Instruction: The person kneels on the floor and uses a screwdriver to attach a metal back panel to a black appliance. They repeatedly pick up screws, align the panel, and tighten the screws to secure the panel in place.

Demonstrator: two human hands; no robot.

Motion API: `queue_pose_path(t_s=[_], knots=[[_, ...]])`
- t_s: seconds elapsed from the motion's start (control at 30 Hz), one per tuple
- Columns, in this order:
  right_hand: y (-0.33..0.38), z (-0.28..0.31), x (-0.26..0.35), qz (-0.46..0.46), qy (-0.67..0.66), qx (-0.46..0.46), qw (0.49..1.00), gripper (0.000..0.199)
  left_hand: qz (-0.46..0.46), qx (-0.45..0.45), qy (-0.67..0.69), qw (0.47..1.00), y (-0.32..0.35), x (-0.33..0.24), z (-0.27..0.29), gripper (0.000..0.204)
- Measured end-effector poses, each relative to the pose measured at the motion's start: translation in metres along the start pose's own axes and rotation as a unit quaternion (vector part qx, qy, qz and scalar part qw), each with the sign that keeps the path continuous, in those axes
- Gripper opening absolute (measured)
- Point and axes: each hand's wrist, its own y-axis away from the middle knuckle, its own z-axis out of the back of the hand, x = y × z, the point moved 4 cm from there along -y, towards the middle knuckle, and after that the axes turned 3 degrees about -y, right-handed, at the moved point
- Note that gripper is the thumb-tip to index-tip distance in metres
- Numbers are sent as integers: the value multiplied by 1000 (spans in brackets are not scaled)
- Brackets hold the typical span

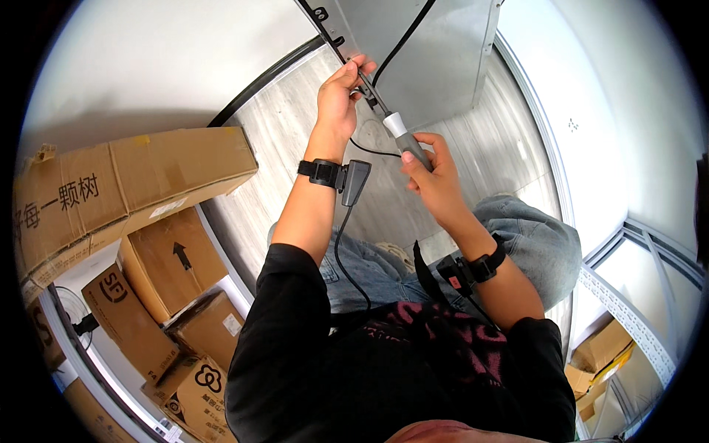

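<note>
screwdriver in right hand, cardboard boxes left

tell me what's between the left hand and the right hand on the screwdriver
In the head view, the screwdriver's metal shaft and white collar span the gap between left hand and right hand; a black cable crosses below.

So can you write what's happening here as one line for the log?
left hand: steadies metal panel edge | right hand: grips screwdriver, tip at panel edge | black cable on panel | cardboard boxes at left
</note>
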Motion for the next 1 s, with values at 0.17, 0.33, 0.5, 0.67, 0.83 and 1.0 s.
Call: queue_pose_path(t_s=[0.17, 0.33, 0.5, 0.67, 0.83, 1.0], knots=[[-3, 0, 2, -10, -2, 13, 1000, 39, -4, 8, 3, 1000, -3, 1, 3, 28], [-5, -1, 1, -17, -11, 20, 1000, 40, -2, 3, -2, 1000, -4, 1, 5, 28], [-6, -5, 3, -29, -25, 19, 999, 40, 7, 17, -25, 1000, -7, 4, 9, 30], [-7, -8, 1, -35, -33, 21, 999, 39, 2, 20, -19, 1000, -7, 4, 10, 30], [-7, -9, 1, -7, -47, -13, 999, 42, 3, 22, -15, 1000, -2, 0, 7, 29], [-11, -3, -16, 20, -4, -10, 1000, 56, 1, 20, -8, 1000, -7, 3, 9, 29]])
